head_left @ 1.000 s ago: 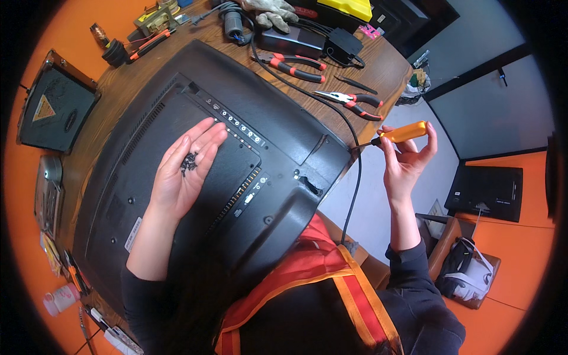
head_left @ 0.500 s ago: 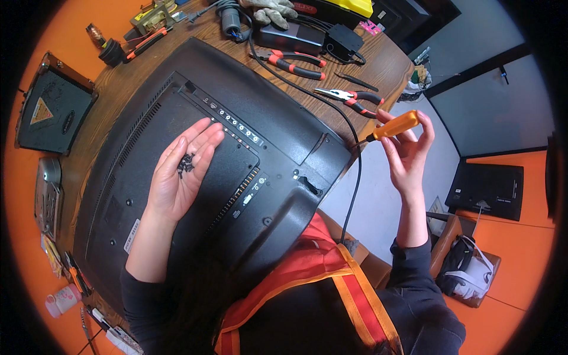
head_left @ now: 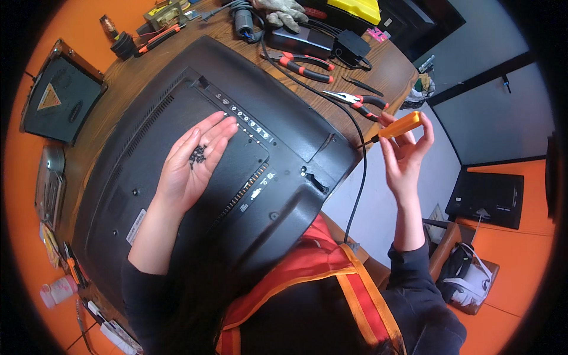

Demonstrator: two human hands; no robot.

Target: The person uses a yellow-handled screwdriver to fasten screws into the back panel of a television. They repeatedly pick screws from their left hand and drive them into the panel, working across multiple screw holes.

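Observation:
A black flat-screen TV (head_left: 284, 106) lies face down on the wooden table, its back panel with sockets and vents facing up. Above that panel my left hand (head_left: 192, 163) is turned palm up, slightly cupped, with a small pile of black screws (head_left: 197, 155) resting in it. My right hand (head_left: 405, 157) grips the orange handle of a screwdriver (head_left: 400, 125) between thumb and fingers, beyond the TV's right corner. The dark shaft points left toward that corner; whether its tip touches anything I cannot tell.
On the table (head_left: 397, 68) behind the TV lie long-nose pliers (head_left: 358, 100), red-and-black pliers (head_left: 307, 64), tweezers (head_left: 363, 86), gloves (head_left: 283, 13) and a black adapter (head_left: 353, 46). A black cable (head_left: 362, 171) hangs past the right corner. A metal-edged case (head_left: 64, 94) stands at left.
The whole view has shifted slightly, so the scene sits a little further right. Both hands keep nearly the same pose, the left still holding the screws and the right the screwdriver.

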